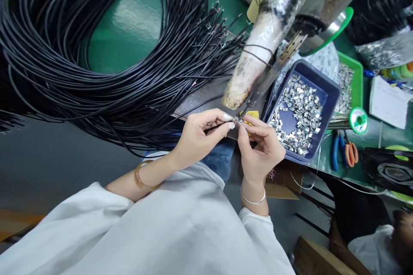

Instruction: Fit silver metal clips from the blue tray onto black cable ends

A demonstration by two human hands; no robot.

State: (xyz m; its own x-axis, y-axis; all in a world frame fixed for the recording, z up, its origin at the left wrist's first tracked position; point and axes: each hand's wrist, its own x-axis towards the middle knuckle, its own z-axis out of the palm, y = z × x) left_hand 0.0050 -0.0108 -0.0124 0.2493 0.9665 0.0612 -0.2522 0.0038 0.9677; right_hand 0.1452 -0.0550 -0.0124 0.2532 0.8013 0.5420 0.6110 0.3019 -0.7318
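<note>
My left hand [201, 135] pinches a black cable [214, 126] close to its stripped end; pale wraps cover its thumb and index fingertips. Right beside it, the fingertips of my right hand [260, 144] are closed around the thin wires at the cable's end, and a small metal piece may be among them, too small to make out. Just above the fingertips is the thin tip of a long metal tool [277, 66], with a yellow pad [253, 114] behind my right fingers. A large bundle of black cables [129, 81] spreads to the left, ends pointing right.
A blue bin [334, 94] of small metal connector shells [305, 103] stands to the right, beside a green tray [356, 66]. A plastic-wrapped tube [251, 64] slants down over the worktop. Pliers [350, 152] lie near the edge. Another person [371, 245] is at lower right.
</note>
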